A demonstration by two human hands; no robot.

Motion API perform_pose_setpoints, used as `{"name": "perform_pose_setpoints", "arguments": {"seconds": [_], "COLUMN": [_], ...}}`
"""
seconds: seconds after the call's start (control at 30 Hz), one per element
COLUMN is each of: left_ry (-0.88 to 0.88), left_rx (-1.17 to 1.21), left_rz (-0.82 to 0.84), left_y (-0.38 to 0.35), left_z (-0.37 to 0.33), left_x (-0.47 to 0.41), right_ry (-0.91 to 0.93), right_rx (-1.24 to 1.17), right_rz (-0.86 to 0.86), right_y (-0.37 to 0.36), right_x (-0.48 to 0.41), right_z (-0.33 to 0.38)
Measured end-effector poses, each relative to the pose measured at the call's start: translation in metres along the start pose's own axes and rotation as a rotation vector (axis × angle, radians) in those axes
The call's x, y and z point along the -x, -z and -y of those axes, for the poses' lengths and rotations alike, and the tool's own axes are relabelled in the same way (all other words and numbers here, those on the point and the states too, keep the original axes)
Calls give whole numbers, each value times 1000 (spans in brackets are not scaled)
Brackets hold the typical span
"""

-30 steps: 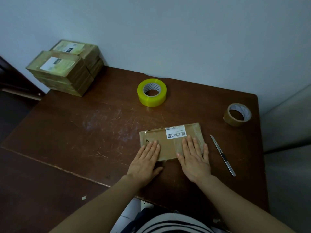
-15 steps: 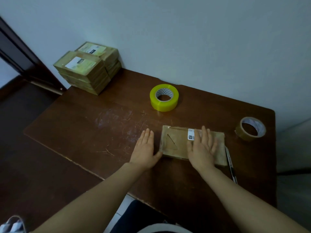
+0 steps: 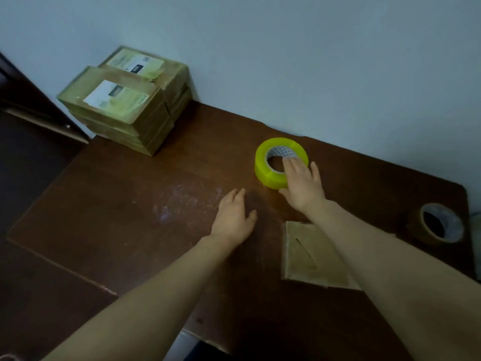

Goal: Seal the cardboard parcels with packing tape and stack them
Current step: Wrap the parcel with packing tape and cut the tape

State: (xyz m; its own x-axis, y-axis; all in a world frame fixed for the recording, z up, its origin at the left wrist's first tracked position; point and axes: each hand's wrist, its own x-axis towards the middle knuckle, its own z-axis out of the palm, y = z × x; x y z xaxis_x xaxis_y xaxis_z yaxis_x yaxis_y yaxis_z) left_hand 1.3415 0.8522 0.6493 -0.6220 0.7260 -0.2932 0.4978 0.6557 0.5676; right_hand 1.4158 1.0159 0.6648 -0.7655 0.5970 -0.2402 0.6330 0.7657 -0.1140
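Fingers point(image 3: 291, 165) of right hand point(image 3: 303, 185) lie spread over yellow tape roll point(image 3: 268, 170), ungripped; left hand point(image 3: 233, 217) open.

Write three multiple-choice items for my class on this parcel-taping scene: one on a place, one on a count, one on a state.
1. Where do the stacked parcels stand?
A. far left corner of the table
B. beside the brown roll
C. on the floor

2. How many tape rolls are on the table?
A. one
B. two
C. three

3. What is the right hand doing?
A. pressing the flat parcel
B. reaching onto the yellow tape roll
C. holding a knife

Answers: 1 A, they stand by the wall at far left. 2 B, the yellow tape roll and a brown tape roll. 3 B, its fingers lie over the roll; the flat parcel is untouched.
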Motion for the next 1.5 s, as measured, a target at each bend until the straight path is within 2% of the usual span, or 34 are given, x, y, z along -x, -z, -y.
{"name": "perform_pose_setpoints", "arguments": {"seconds": [0.1, 0.2, 0.33, 0.43, 0.57, 0.67, 0.77, 0.83, 0.9, 0.97, 1.03, 1.1, 1.17, 1.33, 1.4, 1.43, 1.5], "left_ry": [34, 160, 335, 381, 337, 241, 107, 29, 0, -48, -99, -107, -117, -381, -519, -553, -574], "left_rx": [63, 240, 666, 956, 907, 867, 834, 851, 927, 1010, 1072, 1139, 1040, 257, -8, -103, -113], "left_rz": [12, 0, -23, -33, -36, -10, 41, 83, 164, 270, 331, 349, 281, -149, -246, -268, -290], "left_y": [8, 13, 20, 31, 36, 31, 21, 16, 11, 7, 2, -1, -3, -11, -16, -17, -15], "left_z": [10, 15, 1, -26, -64, -97, -133, -154, -171, -183, -188, -188, -187, -193, -203, -207, -212], "left_x": [-13, -23, -33, -36, -26, -2, 25, 41, 56, 72, 84, 95, 105, 119, 124, 125, 125], "right_ry": [-33, -36, 48, 144, 256, 227, 47, -186, -359, -306, -228, -147, -94, -82, -65, -59, -63], "right_rx": [43, 34, -67, -243, -376, -503, -760, -1042, -1347, -1609, -1814, -1801, -1625, -1315, -1153, -1108, -1143], "right_rz": [104, 70, 26, -96, -278, -356, -591, -699, -490, -256, -101, -66, -120, -333, -366, -363, -313], "right_y": [-5, -7, -3, -4, -2, 3, 10, 22, 38, 44, 49, 52, 53, 66, 73, 76, 82], "right_x": [-18, -22, -2, 34, 85, 121, 155, 165, 170, 176, 188, 203, 215, 232, 235, 237, 239], "right_z": [1, 5, -1, -1, -8, -32, -63, -90, -116, -136, -145, -145, -143, -138, -131, -129, -129]}}
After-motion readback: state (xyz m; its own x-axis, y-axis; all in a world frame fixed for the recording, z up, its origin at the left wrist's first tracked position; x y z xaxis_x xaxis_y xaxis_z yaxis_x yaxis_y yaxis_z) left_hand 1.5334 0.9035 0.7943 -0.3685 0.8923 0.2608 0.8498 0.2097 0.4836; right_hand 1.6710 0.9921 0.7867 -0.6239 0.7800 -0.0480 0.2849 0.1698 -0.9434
